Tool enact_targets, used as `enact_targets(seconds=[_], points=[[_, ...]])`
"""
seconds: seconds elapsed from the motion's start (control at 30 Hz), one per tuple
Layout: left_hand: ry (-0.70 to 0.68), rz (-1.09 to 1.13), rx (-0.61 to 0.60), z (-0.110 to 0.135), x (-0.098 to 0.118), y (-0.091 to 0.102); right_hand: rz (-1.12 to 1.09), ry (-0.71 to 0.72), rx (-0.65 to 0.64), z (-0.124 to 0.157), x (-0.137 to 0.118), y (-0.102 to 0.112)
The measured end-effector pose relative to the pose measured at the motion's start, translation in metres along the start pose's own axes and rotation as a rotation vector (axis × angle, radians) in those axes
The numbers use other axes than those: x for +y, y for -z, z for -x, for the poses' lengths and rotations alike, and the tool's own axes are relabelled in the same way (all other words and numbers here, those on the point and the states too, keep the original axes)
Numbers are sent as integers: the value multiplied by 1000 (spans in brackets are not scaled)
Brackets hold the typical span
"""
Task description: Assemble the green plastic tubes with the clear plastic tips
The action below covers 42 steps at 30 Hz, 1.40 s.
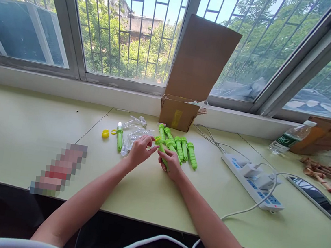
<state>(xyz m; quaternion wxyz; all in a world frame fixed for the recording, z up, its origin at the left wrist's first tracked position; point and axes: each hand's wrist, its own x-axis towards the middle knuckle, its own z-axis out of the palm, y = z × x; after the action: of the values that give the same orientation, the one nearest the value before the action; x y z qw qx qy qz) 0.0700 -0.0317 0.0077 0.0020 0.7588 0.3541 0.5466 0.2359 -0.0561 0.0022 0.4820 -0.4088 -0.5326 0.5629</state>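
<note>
My right hand is wrapped round a green plastic tube that leans toward the upper left. At its top end sits a yellow cap, and my left hand pinches there with thumb and fingertips. Several ribbed green tubes lie just beyond and right of my hands. Left of them, clear plastic tubes are heaped loosely. Another green tube with a white tip has a yellow ring beside its top. A loose yellow cap rests farther left.
An open cardboard box stands against the window wall. To the right are a power strip with plugs and cables, a phone and a water bottle. A blurred-out patch lies near the front left edge. A white cable crosses in front.
</note>
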Motion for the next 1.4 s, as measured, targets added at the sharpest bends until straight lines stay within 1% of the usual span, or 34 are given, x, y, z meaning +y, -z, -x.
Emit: enact_targets(seconds=[0.3,0.63,0.8,1.03,1.4], points=[[3,6,-10,-1,1,1,-77,-41,25,0,1,-1],[-2,-60,-20,0,3,-1,-73,-25,18,1,-1,-3],[-9,-100,-27,0,3,-2,-33,-24,19,1,0,-4],[21,-112,-13,1,4,-3,-27,-4,22,2,2,-5],[68,-90,-7,1,6,-2,-40,-12,13,0,2,-4]])
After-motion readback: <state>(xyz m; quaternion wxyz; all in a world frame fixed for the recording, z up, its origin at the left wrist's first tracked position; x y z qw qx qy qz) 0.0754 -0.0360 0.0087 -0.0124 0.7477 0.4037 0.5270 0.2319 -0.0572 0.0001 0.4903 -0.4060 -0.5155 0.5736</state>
